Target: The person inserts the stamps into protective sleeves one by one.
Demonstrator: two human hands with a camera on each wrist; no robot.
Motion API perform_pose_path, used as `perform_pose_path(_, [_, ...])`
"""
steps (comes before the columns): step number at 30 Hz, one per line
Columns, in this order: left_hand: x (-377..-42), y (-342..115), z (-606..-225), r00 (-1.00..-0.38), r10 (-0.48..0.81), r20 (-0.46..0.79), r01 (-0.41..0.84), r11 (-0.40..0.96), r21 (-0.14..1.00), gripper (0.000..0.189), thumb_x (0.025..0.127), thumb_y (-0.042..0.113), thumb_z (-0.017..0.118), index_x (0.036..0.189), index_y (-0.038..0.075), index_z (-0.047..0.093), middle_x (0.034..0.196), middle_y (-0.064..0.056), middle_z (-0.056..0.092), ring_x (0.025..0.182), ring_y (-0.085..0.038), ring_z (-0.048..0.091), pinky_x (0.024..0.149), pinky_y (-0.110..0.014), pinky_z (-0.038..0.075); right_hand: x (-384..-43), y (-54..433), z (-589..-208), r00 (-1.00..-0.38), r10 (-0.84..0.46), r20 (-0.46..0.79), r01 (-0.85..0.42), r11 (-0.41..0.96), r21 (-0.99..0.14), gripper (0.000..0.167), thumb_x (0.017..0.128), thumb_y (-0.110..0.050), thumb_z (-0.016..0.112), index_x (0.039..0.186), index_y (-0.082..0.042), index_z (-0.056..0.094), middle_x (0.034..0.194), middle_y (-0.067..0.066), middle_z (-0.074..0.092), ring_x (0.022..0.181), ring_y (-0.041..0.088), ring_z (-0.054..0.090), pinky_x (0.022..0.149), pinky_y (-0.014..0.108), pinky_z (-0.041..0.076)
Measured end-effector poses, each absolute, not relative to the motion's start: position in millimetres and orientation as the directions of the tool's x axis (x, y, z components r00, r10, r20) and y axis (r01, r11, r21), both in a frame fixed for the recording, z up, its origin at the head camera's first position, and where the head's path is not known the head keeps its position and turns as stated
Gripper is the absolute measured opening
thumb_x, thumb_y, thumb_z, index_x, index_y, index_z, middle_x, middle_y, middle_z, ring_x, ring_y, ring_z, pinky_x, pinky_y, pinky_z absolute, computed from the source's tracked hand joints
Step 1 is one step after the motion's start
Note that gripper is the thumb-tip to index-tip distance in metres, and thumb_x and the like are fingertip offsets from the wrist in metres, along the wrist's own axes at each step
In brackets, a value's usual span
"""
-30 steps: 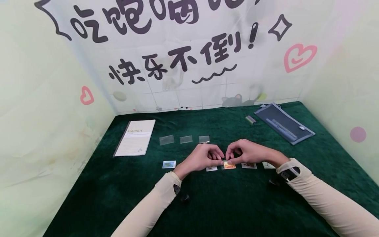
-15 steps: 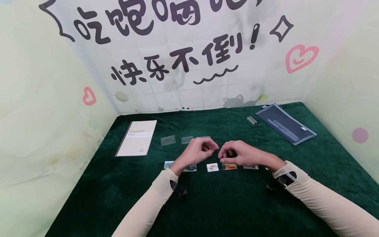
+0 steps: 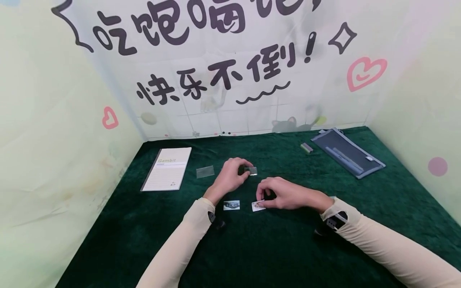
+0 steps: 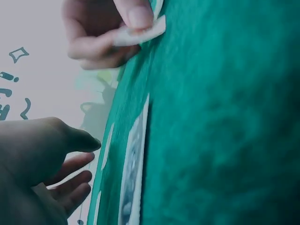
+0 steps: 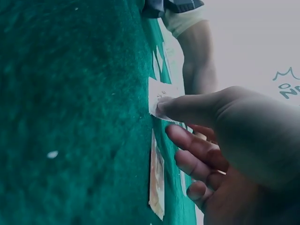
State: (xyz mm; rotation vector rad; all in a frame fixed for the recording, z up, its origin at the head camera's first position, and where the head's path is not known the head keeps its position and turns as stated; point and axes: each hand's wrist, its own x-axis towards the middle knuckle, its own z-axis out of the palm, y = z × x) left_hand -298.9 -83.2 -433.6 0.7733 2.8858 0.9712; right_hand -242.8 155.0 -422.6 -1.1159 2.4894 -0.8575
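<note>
In the head view, my right hand (image 3: 288, 194) pinches a small white stamp (image 3: 257, 206) with a little picture on it. The right wrist view has the thumb pressed on the face of this stamp (image 5: 161, 96), which tilts up. My left hand (image 3: 230, 176) reaches farther back, its thumb and fingers apart beside a clear plastic sleeve (image 3: 253, 171). Nothing lies between those fingers in the left wrist view, where the left hand (image 4: 42, 164) hovers by the cloth. A dark landscape stamp (image 3: 231, 205) lies between the two forearms. An orange stamp (image 5: 157, 180) lies under my right hand.
Another clear sleeve (image 3: 205, 172) lies left of my left hand. At the back left is a notebook (image 3: 166, 169). A blue mesh zip pouch (image 3: 347, 152) lies at the back right, with a small eraser-like block (image 3: 306, 148) beside it. Green cloth (image 3: 273, 248) covers the table.
The hands have separated. My left hand has moved back and left to the sleeves, and my right hand has shifted left from the orange stamp and taken the white stamp.
</note>
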Motion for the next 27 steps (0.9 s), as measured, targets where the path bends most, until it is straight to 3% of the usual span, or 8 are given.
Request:
perform_pose_path(4, [-303.8,-82.3,-434.5,-0.881,0.459,0.114,0.448,0.732,0.513,0.031,0.105,0.02,0.073,0.136,0.02,0.073,0.145,-0.007,0.068,0.137,-0.029,0.057,0.116,-0.052,0.05,-243.3,152.6,-421.4,-0.642,-0.766,0.003,-0.585,0.487,-0.648,0.005,0.103,-0.031,0.076,0.105,-0.032,0.071,0.103,-0.013,0.068,0.091,0.012,0.062,0.083,0.032,0.054])
perform_pose_path(9, [-310.8,-82.0,-441.7,-0.868,0.484,0.111,0.467,0.72,0.513,0.034,0.104,0.02,0.073,0.138,0.019,0.072,0.137,-0.007,0.07,0.129,-0.026,0.058,0.111,-0.048,0.051,-245.3,151.5,-420.9,-0.672,-0.74,0.023,-0.55,0.478,-0.685,0.008,0.103,-0.031,0.075,0.108,-0.034,0.07,0.101,-0.012,0.068,0.087,0.012,0.063,0.08,0.031,0.055])
perform_pose_path(15, [-305.0,-81.2,-434.6,-0.883,0.45,0.132,0.428,0.66,0.617,0.03,0.105,0.012,0.071,0.135,0.018,0.072,0.119,-0.003,0.07,0.11,-0.018,0.066,0.102,-0.041,0.058,-249.2,156.1,-424.2,-0.729,-0.679,0.084,-0.518,0.467,-0.717,0.009,0.104,-0.029,0.075,0.111,-0.033,0.072,0.096,-0.008,0.068,0.081,0.013,0.062,0.072,0.028,0.053])
perform_pose_path(18, [-302.4,-85.6,-435.3,-0.889,0.428,0.161,0.416,0.613,0.672,0.022,0.107,0.016,0.07,0.127,0.018,0.075,0.113,0.001,0.072,0.103,-0.013,0.069,0.097,-0.036,0.061,-250.6,158.4,-423.8,-0.763,-0.636,0.118,-0.506,0.473,-0.721,0.009,0.104,-0.03,0.074,0.112,-0.033,0.074,0.096,-0.008,0.068,0.08,0.014,0.063,0.07,0.028,0.053])
perform_pose_path(27, [-277.8,-101.8,-428.4,-0.904,0.383,0.19,0.365,0.459,0.81,0.014,0.11,0.032,0.066,0.12,0.023,0.072,0.119,0.004,0.074,0.109,-0.011,0.072,0.102,-0.039,0.061,-255.1,161.1,-422.2,-0.859,-0.461,0.223,-0.455,0.487,-0.745,0.01,0.107,-0.036,0.071,0.113,-0.03,0.075,0.099,-0.007,0.072,0.085,0.016,0.065,0.071,0.03,0.054])
